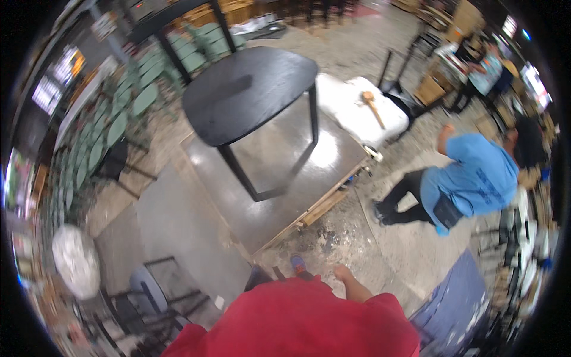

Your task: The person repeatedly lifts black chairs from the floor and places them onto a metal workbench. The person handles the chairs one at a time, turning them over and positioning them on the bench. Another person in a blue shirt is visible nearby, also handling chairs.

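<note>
A black wooden chair stands upright on a shiny grey worktable in front of me. Its backrest is at the far left, and two of its legs reach down to the tabletop. My right hand hangs beside my body over the floor, apart from the table and the chair. Its fingers are too small and blurred to tell whether they are curled, and no held thing shows. My left hand is out of sight; only the red sleeve on that side appears. A wooden mallet lies on a white wrapped bundle beyond the table's right side.
A person in a blue shirt stands to the right of the table. Rows of green chairs fill the left side. Dark chairs and a white sack stand at the lower left. A blue sheet lies at the lower right.
</note>
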`<state>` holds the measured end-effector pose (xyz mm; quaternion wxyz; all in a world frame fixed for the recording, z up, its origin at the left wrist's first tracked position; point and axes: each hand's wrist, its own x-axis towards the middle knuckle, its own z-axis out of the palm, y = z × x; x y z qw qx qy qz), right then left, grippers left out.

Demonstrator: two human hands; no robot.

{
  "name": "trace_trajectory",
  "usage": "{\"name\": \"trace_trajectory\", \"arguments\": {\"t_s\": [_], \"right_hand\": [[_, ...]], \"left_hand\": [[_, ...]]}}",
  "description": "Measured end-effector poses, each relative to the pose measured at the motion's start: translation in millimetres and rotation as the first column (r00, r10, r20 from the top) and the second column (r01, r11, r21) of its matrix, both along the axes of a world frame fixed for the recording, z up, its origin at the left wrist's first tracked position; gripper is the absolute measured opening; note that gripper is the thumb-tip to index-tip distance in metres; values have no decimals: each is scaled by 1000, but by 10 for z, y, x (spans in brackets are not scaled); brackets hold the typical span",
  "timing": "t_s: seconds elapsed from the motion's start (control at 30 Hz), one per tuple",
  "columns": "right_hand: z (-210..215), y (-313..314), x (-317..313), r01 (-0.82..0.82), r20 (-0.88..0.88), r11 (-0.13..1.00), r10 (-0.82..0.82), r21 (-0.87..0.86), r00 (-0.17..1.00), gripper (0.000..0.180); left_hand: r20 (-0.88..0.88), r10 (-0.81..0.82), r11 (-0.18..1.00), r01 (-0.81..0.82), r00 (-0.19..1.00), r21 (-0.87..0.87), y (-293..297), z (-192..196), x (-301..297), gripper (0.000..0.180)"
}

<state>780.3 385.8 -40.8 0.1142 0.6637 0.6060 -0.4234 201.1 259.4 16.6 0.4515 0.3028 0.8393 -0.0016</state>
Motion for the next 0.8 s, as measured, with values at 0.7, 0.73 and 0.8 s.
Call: {"name": "trace_trajectory", "arguments": {"t_s": [0.7,0.73,0.8], "right_hand": [[1882,900,-3580,-305,-622,547,-735,-779,271,79],[2436,753,-3861,-320,-765,703,-519,-635,381,76],[3383,454,-4084,-434,-944,874,-76,-219,321,72]], "left_hand": [[46,422,316,-195,905,929,1256,2087,1824,56],[201,527,214,-358,826,909,1072,1831,1765,60],[558,682,85,-808,474,583,569,1321,1529,73]]}}
